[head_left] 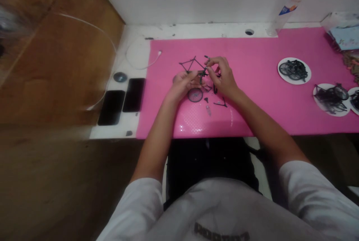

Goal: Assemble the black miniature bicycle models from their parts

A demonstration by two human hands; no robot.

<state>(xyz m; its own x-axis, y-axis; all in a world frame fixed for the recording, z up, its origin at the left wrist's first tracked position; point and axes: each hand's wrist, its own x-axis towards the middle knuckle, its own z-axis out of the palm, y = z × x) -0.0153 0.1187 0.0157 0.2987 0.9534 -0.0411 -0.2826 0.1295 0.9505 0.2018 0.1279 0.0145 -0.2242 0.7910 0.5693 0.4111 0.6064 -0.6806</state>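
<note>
Both hands meet over a pink mat (255, 69), around small dark model-bicycle parts. My left hand (183, 85) is closed on a dark piece with a fork-like shape (202, 76). My right hand (222, 74) pinches at the upper end of that piece, close to the handlebar (207, 58). A thin dark bicycle frame (193, 63) lies just beyond my left hand. Below the fingers rests a spoked wheel (195, 95), with a small black saddle-like part (206, 100), a clear piece (208, 110) and a thin dark bar (221, 103) nearby.
White plates (308, 78) with dark bicycle parts stand at the right. Two black phones (111, 107) and a round dark object (120, 77) lie left of the mat, near a white cable (146, 67). A clear bottle (288, 7) stands at the back right.
</note>
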